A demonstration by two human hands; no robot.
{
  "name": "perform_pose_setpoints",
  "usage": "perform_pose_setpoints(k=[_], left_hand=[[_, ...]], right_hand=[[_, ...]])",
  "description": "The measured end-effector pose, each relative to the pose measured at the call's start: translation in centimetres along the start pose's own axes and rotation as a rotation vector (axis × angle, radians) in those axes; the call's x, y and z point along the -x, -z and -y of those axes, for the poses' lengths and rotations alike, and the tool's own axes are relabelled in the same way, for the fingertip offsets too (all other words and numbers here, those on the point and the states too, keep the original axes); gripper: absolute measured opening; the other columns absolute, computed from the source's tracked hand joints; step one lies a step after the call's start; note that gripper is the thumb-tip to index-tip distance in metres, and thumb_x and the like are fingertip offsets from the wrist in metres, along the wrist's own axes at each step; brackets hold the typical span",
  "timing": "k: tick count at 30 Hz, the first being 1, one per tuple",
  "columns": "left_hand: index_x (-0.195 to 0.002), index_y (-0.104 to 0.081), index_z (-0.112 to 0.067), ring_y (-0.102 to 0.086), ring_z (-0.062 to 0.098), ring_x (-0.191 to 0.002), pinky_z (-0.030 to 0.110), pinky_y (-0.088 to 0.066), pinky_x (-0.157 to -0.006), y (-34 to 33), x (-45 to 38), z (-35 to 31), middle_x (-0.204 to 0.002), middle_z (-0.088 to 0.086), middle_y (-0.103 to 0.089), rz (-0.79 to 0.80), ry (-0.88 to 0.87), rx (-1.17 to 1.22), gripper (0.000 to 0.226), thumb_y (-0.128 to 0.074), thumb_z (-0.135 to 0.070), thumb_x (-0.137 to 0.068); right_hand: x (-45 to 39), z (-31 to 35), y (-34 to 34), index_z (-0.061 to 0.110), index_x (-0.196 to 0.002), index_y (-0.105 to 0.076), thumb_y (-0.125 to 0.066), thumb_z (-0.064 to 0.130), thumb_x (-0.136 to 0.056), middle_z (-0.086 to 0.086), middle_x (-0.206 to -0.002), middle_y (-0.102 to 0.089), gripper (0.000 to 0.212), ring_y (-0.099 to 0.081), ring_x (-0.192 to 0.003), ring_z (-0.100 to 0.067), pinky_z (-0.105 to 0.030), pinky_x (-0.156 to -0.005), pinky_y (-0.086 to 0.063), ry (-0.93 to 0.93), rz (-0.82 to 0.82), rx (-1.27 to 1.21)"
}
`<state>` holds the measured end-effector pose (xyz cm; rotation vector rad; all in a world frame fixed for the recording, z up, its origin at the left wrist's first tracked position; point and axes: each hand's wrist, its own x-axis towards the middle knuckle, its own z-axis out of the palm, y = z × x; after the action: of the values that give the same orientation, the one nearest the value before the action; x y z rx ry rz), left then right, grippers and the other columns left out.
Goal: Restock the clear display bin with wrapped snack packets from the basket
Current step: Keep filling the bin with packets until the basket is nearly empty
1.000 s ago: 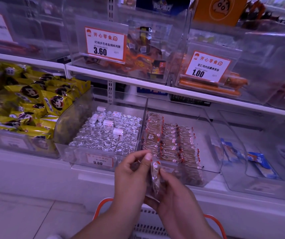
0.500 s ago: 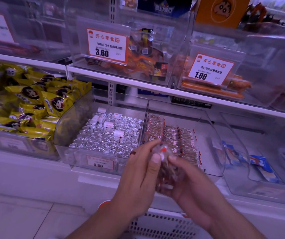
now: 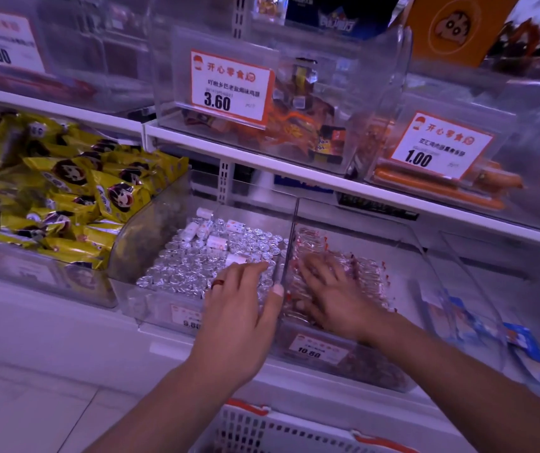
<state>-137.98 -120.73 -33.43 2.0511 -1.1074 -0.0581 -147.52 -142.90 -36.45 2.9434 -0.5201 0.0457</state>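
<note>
While one white basket [image 3: 294,433] sat nearest, two hands reached in: the left hand [image 3: 239,315] lay flat, fingers spread, by the divider; the right hand [image 3: 330,294] pressed open-fingered on the snack packets [image 3: 368,273], uncountable rows at the clear display bin [image 3: 422,256]'s front-left corner.

You have two hands [image 3: 239,322] in view; one basket [image 3: 281,429] below; five price tags [image 3: 229,85] legible; snack packets [image 3: 366,273] too many to count.
</note>
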Motion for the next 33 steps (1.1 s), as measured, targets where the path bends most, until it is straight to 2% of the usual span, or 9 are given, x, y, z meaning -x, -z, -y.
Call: perform_pose_setpoints(k=[3,7,9,13,19,22,25,29,33], left_hand=[[-0.143,-0.040,-0.030,-0.043,0.023,-0.124,0.038,-0.033,-0.104,-0.2,0.0,0.4,-0.138,-0.004,-0.044,0.038,0.018,-0.018,0.052,-0.029,-0.052,-0.097],[-0.144,-0.038,-0.029,-0.048,0.023,-0.123,0.037,-0.033,-0.104,-0.7,0.2,0.4,-0.140,-0.004,-0.044,0.085,0.005,-0.041,0.052,-0.030,-0.054,-0.098],[-0.143,-0.037,-0.029,-0.049,0.023,-0.123,0.036,-0.031,-0.106,-0.9,0.3,0.3,-0.140,-0.004,-0.044,0.086,-0.008,-0.079,0.052,-0.030,-0.054,-0.098],[-0.142,-0.036,-0.030,-0.049,0.022,-0.123,0.036,-0.030,-0.108,-1.1,0.3,0.3,-0.139,-0.005,-0.044,0.090,-0.012,-0.098,0.051,-0.028,-0.055,-0.097],[-0.143,-0.035,-0.030,-0.047,0.022,-0.124,0.035,-0.028,-0.107,-1.1,0.3,0.4,-0.140,-0.006,-0.042,0.102,-0.002,-0.103,0.050,-0.036,-0.052,-0.098],[-0.144,-0.034,-0.029,-0.047,0.021,-0.124,0.035,-0.028,-0.108,-0.9,0.4,0.4,-0.141,-0.006,-0.041,0.110,-0.008,-0.099,0.050,-0.038,-0.050,-0.098],[-0.145,-0.032,-0.031,-0.046,0.021,-0.125,0.034,-0.027,-0.108,-0.8,0.4,0.4,-0.142,-0.006,-0.040,0.108,-0.009,-0.087,0.051,-0.039,-0.050,-0.099],[-0.146,-0.032,-0.029,-0.046,0.021,-0.125,0.034,-0.026,-0.108,-0.8,0.5,0.3,-0.142,-0.006,-0.040,0.112,-0.018,-0.091,0.051,-0.041,-0.048,-0.099],[-0.144,-0.033,-0.030,-0.048,0.021,-0.123,0.033,-0.025,-0.108,-1.0,0.5,0.3,-0.142,-0.006,-0.041,0.103,-0.018,-0.113,0.050,-0.042,-0.047,-0.098]], right_hand=[[0.3,-0.3,-0.3,0.030,-0.155,0.014,-0.035,0.066,-0.095,0.002,-0.163,0.022,0.086,0.021,-0.149,-0.031,-0.042,-0.112,0.013,-0.092,0.101,-0.132],[0.6,0.2,0.3,0.023,-0.150,0.028,-0.044,0.059,-0.096,-0.001,-0.155,0.039,0.097,0.001,-0.151,-0.017,-0.023,-0.113,0.000,-0.179,0.178,-0.446],[0.0,0.7,0.6,0.023,-0.151,0.025,-0.046,0.053,-0.097,-0.002,-0.156,0.038,0.094,0.006,-0.151,-0.019,-0.027,-0.118,-0.002,-0.175,0.169,-0.499],[-1.6,1.3,0.7,0.032,-0.154,0.015,-0.039,0.066,-0.093,-0.004,-0.158,0.034,0.089,0.032,-0.143,-0.034,-0.059,-0.119,0.006,-0.163,0.261,-0.308],[-1.9,0.2,1.0,0.041,-0.149,0.022,-0.028,0.085,-0.081,0.004,-0.161,0.027,0.096,0.025,-0.146,-0.038,-0.072,-0.108,0.010,-0.115,0.308,-0.085],[-1.0,0.2,0.9,0.038,-0.149,0.021,-0.032,0.088,-0.077,0.001,-0.163,0.020,0.103,0.018,-0.149,-0.035,-0.071,-0.112,0.007,-0.098,0.253,-0.062],[0.1,-0.7,1.1,0.030,-0.153,0.021,-0.039,0.085,-0.078,-0.001,-0.163,0.023,0.110,0.024,-0.149,-0.026,-0.063,-0.118,0.005,-0.077,0.254,-0.095],[0.8,-1.4,1.2,0.026,-0.154,0.019,-0.037,0.072,-0.089,0.000,-0.161,0.027,0.097,0.025,-0.148,-0.019,-0.052,-0.122,0.003,-0.040,0.213,-0.123],[0.2,0.2,0.9,0.030,-0.153,0.020,-0.049,0.059,-0.094,0.000,-0.160,0.030,0.096,0.023,-0.149,-0.025,-0.049,-0.121,-0.002,-0.076,0.237,-0.328]])
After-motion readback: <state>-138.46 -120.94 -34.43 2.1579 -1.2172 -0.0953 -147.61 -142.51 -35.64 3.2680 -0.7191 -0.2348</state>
